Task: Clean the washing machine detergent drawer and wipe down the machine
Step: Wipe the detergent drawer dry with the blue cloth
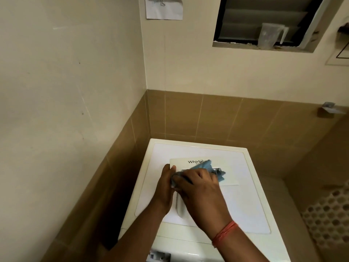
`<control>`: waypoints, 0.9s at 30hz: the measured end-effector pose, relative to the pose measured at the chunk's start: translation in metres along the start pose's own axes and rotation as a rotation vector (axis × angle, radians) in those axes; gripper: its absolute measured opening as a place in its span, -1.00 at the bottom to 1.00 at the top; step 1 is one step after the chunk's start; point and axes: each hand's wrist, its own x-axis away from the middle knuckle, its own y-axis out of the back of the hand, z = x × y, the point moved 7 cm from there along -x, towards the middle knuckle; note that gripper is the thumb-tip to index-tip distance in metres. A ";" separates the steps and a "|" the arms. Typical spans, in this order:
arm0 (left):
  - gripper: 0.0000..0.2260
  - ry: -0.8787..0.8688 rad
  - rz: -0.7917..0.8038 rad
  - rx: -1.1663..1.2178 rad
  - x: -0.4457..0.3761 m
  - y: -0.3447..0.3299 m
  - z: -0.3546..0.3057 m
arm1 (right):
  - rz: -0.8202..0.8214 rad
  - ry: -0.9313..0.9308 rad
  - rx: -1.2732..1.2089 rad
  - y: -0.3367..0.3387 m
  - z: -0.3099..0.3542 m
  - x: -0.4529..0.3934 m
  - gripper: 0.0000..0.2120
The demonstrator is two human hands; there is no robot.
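Fingers: R hand (198, 184) bunched on blue cloth (205, 167), L hand (166, 178) grips drawer (190, 186) edge | drawer under both, atop machine (251, 195) | tip: brace w/ L, short firm rubs into corners

Washing machine (236, 195) stands in a wall corner, walls at its left and behind. Detergent drawer (226, 173) lies on the machine's top. Left hand (166, 183) at the drawer's left end; right hand (200, 186) over it, a cloth (204, 165) between hand and drawer. Jug (270, 35) on the window ledge (245, 46), above and behind.
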 end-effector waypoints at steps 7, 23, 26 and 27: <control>-0.84 -0.056 -0.078 -0.074 -0.001 0.006 0.001 | 0.011 -0.055 -0.018 0.027 -0.061 0.019 -0.67; -0.81 -0.090 -0.015 -0.286 0.003 0.009 -0.001 | 0.234 -0.239 0.179 0.000 -0.090 -0.053 -0.79; -0.66 -0.087 -0.032 -0.300 0.002 0.007 -0.002 | 0.314 -0.059 0.126 -0.017 -0.046 -0.064 -0.74; -0.63 -0.087 -0.033 -0.301 0.001 0.008 -0.001 | 0.330 -0.008 0.088 -0.023 -0.034 -0.065 -0.71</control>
